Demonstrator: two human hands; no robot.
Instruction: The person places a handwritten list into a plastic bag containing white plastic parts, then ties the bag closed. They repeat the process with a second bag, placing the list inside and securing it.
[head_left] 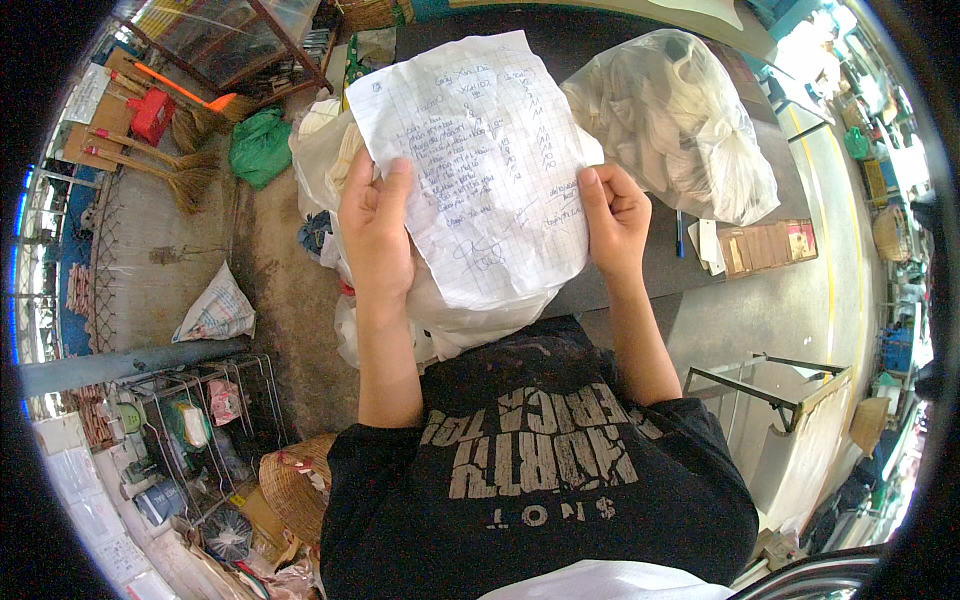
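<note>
A creased sheet of squared paper [490,170] with a handwritten list in blue ink is held up between my hands. My left hand [378,225] pinches its left edge, thumb on the written face. On the right edge, my right hand [614,215] grips the sheet with the thumb in front and the fingers curled. Behind and below the paper, a whitish plastic bag [490,318] bulges out, partly hidden by it. The dark table [640,265] lies beneath.
At the table's right stands a clear plastic bag [680,120] of whitish cloth-like pieces. Near it are a blue pen [679,232], white tags [708,246] and a brown folder-like item [765,248]. Brooms [185,180], a green bag [260,147] and a wire rack [205,420] stand left.
</note>
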